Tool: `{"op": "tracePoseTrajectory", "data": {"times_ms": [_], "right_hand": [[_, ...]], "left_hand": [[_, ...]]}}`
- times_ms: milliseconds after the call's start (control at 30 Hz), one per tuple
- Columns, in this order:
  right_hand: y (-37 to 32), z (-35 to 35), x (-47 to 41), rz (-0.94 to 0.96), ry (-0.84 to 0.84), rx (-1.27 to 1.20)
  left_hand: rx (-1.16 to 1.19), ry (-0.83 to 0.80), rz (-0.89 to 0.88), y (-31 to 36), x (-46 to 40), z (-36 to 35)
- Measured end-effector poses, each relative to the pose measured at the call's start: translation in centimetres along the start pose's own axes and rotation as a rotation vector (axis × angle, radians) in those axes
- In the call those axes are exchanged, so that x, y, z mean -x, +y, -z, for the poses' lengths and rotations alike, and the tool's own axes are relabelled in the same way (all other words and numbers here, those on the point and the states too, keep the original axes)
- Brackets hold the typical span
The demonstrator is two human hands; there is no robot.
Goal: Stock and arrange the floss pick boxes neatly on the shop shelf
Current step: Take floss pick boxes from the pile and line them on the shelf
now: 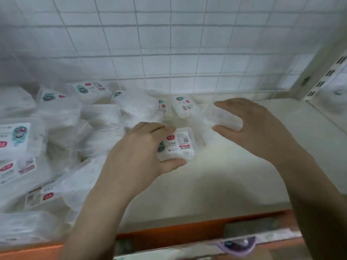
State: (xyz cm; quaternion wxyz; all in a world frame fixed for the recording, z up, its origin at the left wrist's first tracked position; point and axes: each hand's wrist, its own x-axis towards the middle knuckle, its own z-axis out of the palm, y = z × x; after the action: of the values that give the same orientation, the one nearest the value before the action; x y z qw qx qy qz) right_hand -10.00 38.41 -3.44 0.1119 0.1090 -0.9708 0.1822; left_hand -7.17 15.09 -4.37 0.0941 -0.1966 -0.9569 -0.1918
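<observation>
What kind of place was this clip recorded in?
Most likely a shop aisle, at a display shelf. Many identical labelled floss pick boxes lie heaped on it, a white wire grid backs it, and a slotted upright stands at the right. Each hand holds a box.

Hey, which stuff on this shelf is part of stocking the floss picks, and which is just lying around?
Part of the job:
labelled box gripped by the left hand
clear box held by the right hand
heap of boxes at left
shelf

Just lying about:
wire grid backing
purple item below the shelf edge
</observation>
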Motion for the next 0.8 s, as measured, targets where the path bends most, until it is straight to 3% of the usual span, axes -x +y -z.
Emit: {"op": "tracePoseTrajectory", "data": {"times_ms": [333, 567, 800], "right_hand": [[6.9, 5.6, 14.0, -0.302, 0.115, 0.024], [15.4, 11.4, 25.6, -0.412, 0.261, 0.059], [25.7, 17.8, 34.5, -0.427, 0.254, 0.062]], "left_hand": [[0.068, -0.118, -0.271, 10.1, -1.8, -4.5], [0.129, -0.135, -0.399, 23.7, -1.3, -10.0], [0.157, -0.179, -0.417, 37.8, -1.4, -15.1]]}}
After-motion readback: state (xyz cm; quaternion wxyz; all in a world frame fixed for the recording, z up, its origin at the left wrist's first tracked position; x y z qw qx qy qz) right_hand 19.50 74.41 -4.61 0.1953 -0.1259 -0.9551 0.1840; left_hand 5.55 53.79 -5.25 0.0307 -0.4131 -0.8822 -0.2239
